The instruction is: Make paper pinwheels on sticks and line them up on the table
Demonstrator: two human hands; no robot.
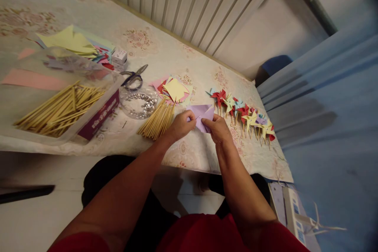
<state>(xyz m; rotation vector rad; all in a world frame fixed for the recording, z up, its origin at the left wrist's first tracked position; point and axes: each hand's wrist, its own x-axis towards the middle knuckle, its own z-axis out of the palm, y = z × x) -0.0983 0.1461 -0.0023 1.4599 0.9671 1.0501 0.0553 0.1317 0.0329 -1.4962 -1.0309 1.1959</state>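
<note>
A sheet of purple paper (203,112), with cuts in it and partly bent, is held above the table between both hands. My left hand (183,125) pinches its left edge. My right hand (219,127) grips it from the right, with the thumb pressed on its face. Just left of my left hand lies a bundle of wooden sticks (157,121). Behind the bundle is a stack of coloured paper squares (175,89), a yellow one on top. Finished paper pinwheels (236,108) on sticks lie in a row to the right of my right hand.
A clear plastic bin (97,110) full of wooden sticks stands at the left. Near it are a round dish of metal fasteners (139,103), scissors (134,77), small white boxes (119,58) and paper scraps (69,41). A radiator (177,4) and blue curtain (325,98) border the table.
</note>
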